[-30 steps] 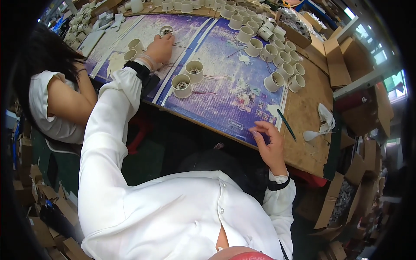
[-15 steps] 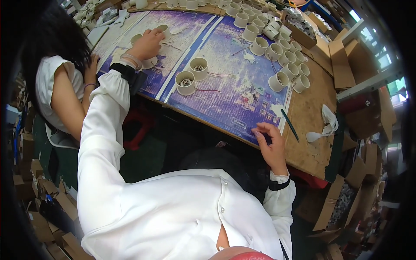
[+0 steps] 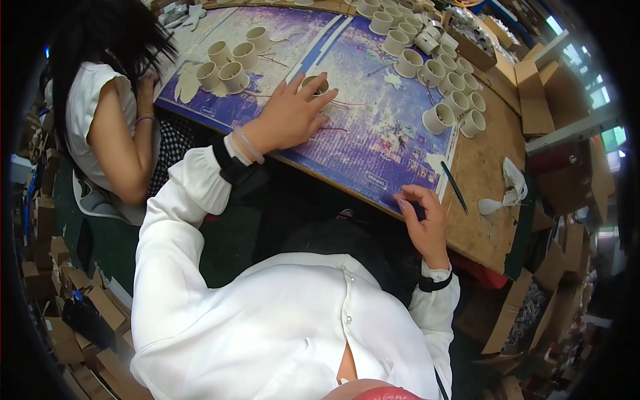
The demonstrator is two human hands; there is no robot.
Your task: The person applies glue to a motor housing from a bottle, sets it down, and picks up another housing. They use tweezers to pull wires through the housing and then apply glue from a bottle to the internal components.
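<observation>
Bench: a brown wooden bench [image 3: 490, 200], its front edge before the seated worker.
Neighbor: a person in a white top [image 3: 110, 127], at the worker's left.
Mat: a worn purple-and-white printed sheet [image 3: 360, 147] covering much of the bench.
Cup rows: cream cylindrical cups [image 3: 432, 75] crowd the far right.
Hands: the left hand [image 3: 287, 120] spreads its fingers over a cream round cup [image 3: 315, 88] mid-mat, grip impossible to tell; the right hand [image 3: 425, 223], loosely curled and unladen, hovers at the front edge.
Pen: slim, dark green [image 3: 454, 185], right of the mat.
</observation>
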